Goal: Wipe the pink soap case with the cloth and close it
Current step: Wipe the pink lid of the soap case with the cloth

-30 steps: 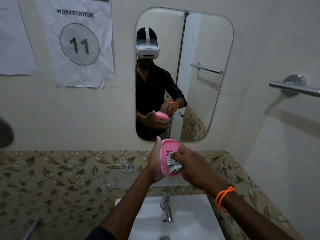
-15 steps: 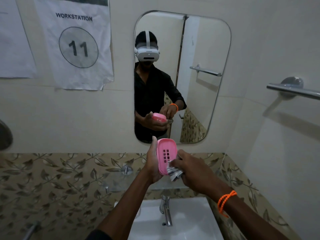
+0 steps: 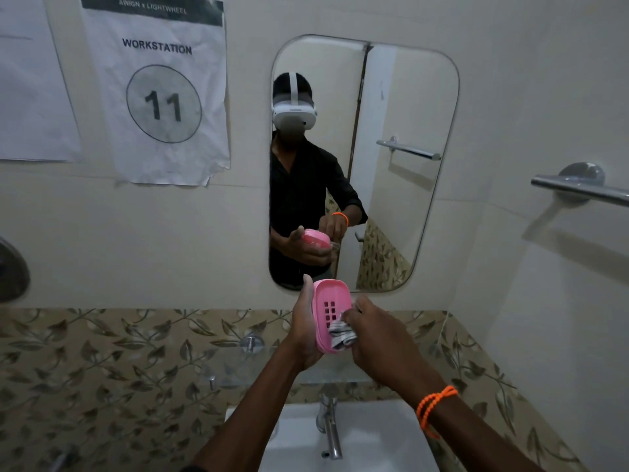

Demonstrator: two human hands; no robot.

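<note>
My left hand (image 3: pixel 302 330) holds the pink soap case (image 3: pixel 329 301) upright by its left edge, its open inside with a grid of slots facing me. My right hand (image 3: pixel 379 340) is shut on a small crumpled grey-and-white cloth (image 3: pixel 341 333) and presses it against the lower right of the case's inside. Both hands are raised over the sink, just below the mirror. No lid of the case is visible in my hands.
A white sink (image 3: pixel 374 444) with a chrome tap (image 3: pixel 329 427) lies below my arms. A mirror (image 3: pixel 401 137) hangs straight ahead and reflects a person with the case. A chrome towel bar (image 3: pixel 578 189) juts from the right wall. Paper sheets (image 3: pixel 160 97) hang at the left.
My right hand with the cloth has slid down the inside of the case, uncovering the slots. The view has tilted downward a little; the left hand keeps the case in place.
</note>
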